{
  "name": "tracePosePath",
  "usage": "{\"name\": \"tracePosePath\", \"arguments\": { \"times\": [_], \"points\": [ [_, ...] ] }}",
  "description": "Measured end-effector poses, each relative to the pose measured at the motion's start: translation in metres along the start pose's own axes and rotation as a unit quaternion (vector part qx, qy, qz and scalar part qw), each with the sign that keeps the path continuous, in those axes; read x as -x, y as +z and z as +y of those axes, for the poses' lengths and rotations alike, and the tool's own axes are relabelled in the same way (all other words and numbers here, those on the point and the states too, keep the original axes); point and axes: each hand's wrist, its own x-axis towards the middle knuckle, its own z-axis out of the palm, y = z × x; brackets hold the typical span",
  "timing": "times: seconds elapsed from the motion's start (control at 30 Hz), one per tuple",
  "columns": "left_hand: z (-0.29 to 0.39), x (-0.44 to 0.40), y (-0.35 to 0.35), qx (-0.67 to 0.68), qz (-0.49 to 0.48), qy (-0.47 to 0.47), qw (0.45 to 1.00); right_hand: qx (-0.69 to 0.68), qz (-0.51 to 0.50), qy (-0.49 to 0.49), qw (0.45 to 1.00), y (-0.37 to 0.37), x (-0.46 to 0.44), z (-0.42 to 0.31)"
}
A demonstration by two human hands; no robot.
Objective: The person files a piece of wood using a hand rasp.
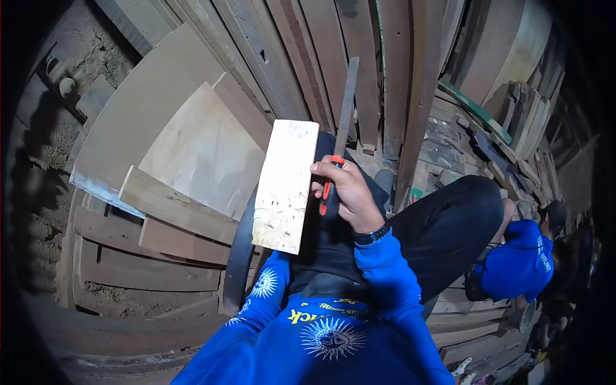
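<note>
My right hand (354, 196) is closed around the red and black handle of a file (346, 109). The long grey blade of the file points up and away from me. Left of it, a pale wooden block (286, 186) is raised over my lap, with dark nicks and marks across its lower part. A fingertip of my right hand is at the block's right edge; whether it touches is unclear. My left sleeve (266, 282) runs up to the block's lower end. Behind the block my left hand is hidden, so its fingers do not show.
Long wooden boards (308, 58) stand in front of me. Curved plywood sheets (199, 154) and a narrow plank (176, 204) lie to the left. A co-worker in a blue shirt (516, 263) sits at the right, near stacked wood scraps (529, 122).
</note>
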Motion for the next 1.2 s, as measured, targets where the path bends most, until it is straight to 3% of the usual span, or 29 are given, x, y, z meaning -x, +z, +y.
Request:
{"name": "tracePosePath", "arguments": {
  "times": [0.4,1.2],
  "points": [
    [0.002,0.006,-0.005,0.010,0.002,-0.009,1.000,-0.027,-0.009,0.063,0.998,-0.001,-0.002,0.016],
    [0.008,0.021,-0.018,0.023,0.011,-0.016,1.000,0.021,-0.026,0.089,0.995,-0.005,-0.011,0.049]
  ]
}}
